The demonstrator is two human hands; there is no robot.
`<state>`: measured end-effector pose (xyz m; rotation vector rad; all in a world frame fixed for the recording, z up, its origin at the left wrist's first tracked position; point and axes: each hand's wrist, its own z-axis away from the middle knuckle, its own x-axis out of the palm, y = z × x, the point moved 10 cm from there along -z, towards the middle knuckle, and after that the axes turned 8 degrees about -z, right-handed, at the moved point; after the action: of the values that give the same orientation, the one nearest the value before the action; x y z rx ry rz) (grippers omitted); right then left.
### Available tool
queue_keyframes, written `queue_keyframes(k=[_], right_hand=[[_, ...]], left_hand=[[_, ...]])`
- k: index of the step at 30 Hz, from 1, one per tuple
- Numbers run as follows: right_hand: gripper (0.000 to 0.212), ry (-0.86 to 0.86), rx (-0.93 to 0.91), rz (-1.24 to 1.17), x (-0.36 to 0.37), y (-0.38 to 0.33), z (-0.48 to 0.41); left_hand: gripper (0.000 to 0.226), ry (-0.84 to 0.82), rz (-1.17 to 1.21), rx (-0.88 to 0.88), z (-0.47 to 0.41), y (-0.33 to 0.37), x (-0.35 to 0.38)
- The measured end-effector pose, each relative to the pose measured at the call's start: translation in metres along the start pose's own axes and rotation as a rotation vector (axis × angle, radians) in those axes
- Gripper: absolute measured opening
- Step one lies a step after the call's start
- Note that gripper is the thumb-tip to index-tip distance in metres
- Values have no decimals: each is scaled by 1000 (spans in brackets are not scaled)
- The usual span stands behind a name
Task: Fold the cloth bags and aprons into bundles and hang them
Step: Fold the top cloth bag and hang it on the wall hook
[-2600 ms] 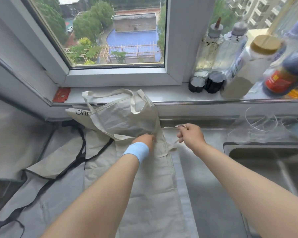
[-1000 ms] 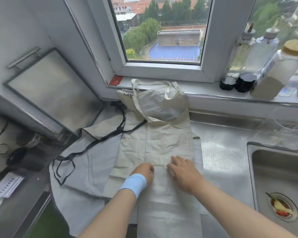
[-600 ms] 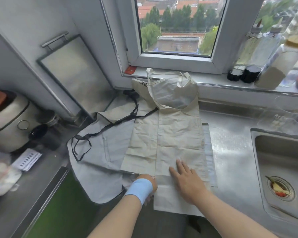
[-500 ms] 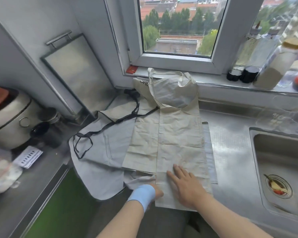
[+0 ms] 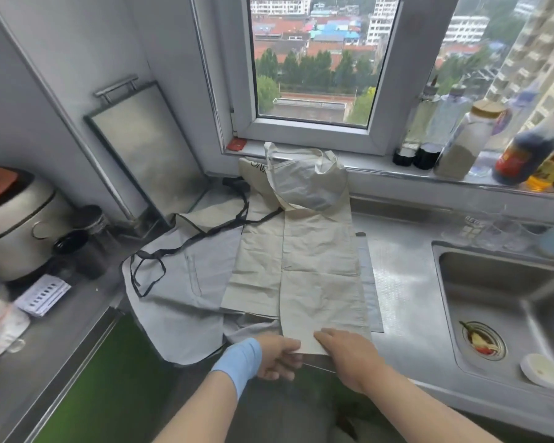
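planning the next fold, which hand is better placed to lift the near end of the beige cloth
Left. The left hand grips the near corner of the beige cloth, so it can likely lift it; the right hand lies flat on top, better for pinning.

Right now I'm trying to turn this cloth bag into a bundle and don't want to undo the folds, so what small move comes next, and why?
Probably lift the near end and fold it away, toward the window. The cloth bag lies in a long narrow strip, the left hand pinches its near corner and the right hand rests flat on that edge.
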<state>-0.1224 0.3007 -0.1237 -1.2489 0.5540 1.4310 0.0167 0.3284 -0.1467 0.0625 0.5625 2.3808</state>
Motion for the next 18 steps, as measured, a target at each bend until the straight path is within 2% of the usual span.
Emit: queue_keyframes(k=[2, 4, 5, 7, 8, 9, 12, 13, 16, 18], right_hand=[[23, -33, 10, 42, -20, -5, 1], [24, -106, 69, 27, -37, -7, 1], [25, -134, 93, -16, -48, -9, 1], [26, -171, 132, -117, -73, -14, 2], [27, -196, 143, -153, -83, -16, 2], [27, -221, 152, -171, -93, -16, 1], [9, -285, 172, -200, -120, -10, -4], [3, -297, 178, -199, -128, -7, -5], [28, -303, 230, -160, -141, 18, -14], [22, -222, 245, -165, -146, 34, -28]], left_hand=[[46, 172, -213, 8, 18, 20, -26], [66, 509, -481, 143, 42, 59, -59], [68, 554, -538, 274, 54, 81, -59], [66, 354, -613, 450, 70, 108, -34], [67, 242, -700, 434, 72, 110, -23], [65, 197, -814, 398, 74, 112, -18], [31, 301, -1066, 374, 83, 133, -34], [21, 315, -1036, 377, 82, 140, -40], [21, 265, -844, 369, 72, 151, -56], [14, 276, -767, 373, 63, 157, -70]])
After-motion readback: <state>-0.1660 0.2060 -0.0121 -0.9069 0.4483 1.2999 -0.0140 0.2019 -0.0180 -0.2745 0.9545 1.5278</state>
